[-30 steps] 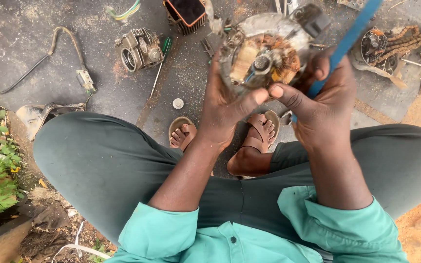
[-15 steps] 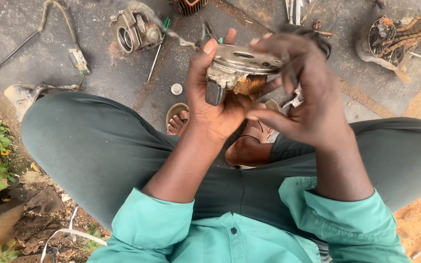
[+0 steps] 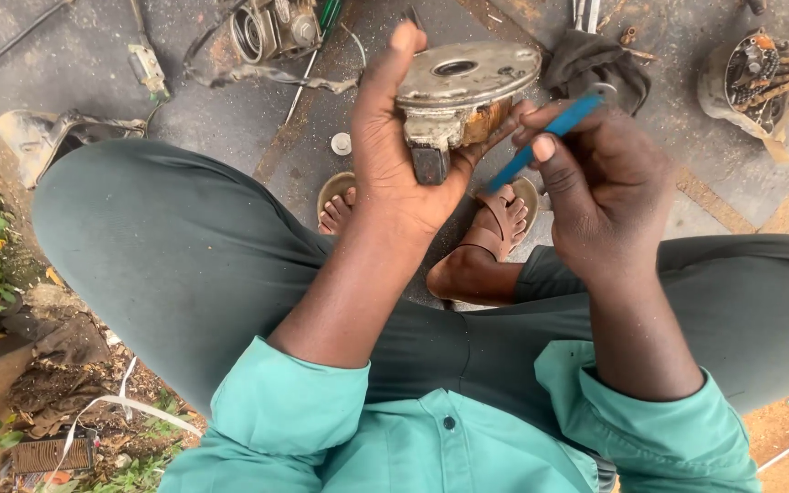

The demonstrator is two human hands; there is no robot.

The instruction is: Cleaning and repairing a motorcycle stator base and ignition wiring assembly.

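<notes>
Round grey metal motor part point(image 3: 463, 96), rusty brown underneath, held up above the lap, between the knees. Left hand point(image 3: 394, 146) wrapped around its left side, thumb up along the edge, fingers tucked below, gripping tight. Right hand point(image 3: 595, 173) just to the right, pinching a thin blue stick-like tool point(image 3: 541, 146) between thumb and fingers, tip pointing at the rusty side of the part. Looks like poking or scraping at the brown bit; next move probably needs a steady grip and a small, careful push with the tip. Both arms bent, elbows near the body, green sleeves point(image 3: 285, 402) rolled to the forearm. Down on the dark concrete floor point(image 3: 93, 73), far off: another small grey engine piece point(image 3: 271, 32) to the left, a black rag point(image 3: 595, 64) to the right, a small white cap point(image 3: 341, 143) near the sandalled feet point(image 3: 495, 219).
</notes>
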